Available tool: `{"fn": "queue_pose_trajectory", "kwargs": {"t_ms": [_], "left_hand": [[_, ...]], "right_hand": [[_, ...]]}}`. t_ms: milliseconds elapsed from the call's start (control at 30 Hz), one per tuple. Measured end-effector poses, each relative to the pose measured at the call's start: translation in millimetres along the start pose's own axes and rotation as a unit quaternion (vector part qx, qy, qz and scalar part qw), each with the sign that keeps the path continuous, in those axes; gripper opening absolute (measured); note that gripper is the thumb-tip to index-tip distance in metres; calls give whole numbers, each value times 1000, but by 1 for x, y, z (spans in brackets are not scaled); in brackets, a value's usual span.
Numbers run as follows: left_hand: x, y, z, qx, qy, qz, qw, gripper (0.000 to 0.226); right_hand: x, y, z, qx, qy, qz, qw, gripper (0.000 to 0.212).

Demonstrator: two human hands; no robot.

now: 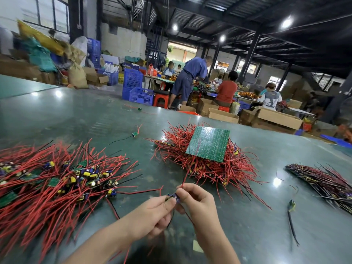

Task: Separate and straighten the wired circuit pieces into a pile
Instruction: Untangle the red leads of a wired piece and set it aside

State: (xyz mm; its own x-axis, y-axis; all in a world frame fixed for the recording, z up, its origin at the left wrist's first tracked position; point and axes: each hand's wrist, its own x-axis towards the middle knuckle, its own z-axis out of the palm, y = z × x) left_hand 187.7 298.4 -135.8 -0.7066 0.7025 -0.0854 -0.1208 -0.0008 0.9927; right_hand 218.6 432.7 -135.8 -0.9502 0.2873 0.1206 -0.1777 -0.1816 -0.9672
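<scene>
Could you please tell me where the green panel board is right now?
In the head view, the green panel board lies atop the middle wire pile, beyond the hands and right of centre.

a dark green table [95, 115] fills the frame. at left lies a loose heap of red-wired circuit pieces [57, 180], in the centre a second heap [205, 168] under a green board [209, 142]. at right lies a darker bundle [322, 183], with single pieces [135, 134] between.

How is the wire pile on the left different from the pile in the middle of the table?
The left pile lies spread and uncovered, showing yellow and blue components; the middle pile is more compact, with a green circuit panel resting on top. Both are mostly red wires on the green table.
</scene>
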Motion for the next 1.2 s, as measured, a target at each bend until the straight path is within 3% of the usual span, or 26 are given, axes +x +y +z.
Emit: {"fn": "queue_pose_trajectory", "kwargs": {"t_ms": [100,167,367,733,833,933,1200], "left_hand": [[-6,4,7,1,26,75,997,36],[-6,6,9,-18,38,90,995,39],[-8,3,12,-54,37,102,993,37],[-7,0,11,-30,37,99,994,36],[-7,-1,10,-26,31,97,994,35],[-6,-3,11,-20,28,97,995,34],[0,-10,5,34,23,110,993,31]], "right_hand": [[0,4,8,148,4,62,987,11],[1,5,9,189,4,79,979,9],[5,7,4,210,47,64,975,6],[7,6,4,248,25,89,964,8],[9,7,0,261,58,93,959,2],[13,9,-4,245,100,76,961,13],[17,3,-21,226,152,50,961,14]]}}
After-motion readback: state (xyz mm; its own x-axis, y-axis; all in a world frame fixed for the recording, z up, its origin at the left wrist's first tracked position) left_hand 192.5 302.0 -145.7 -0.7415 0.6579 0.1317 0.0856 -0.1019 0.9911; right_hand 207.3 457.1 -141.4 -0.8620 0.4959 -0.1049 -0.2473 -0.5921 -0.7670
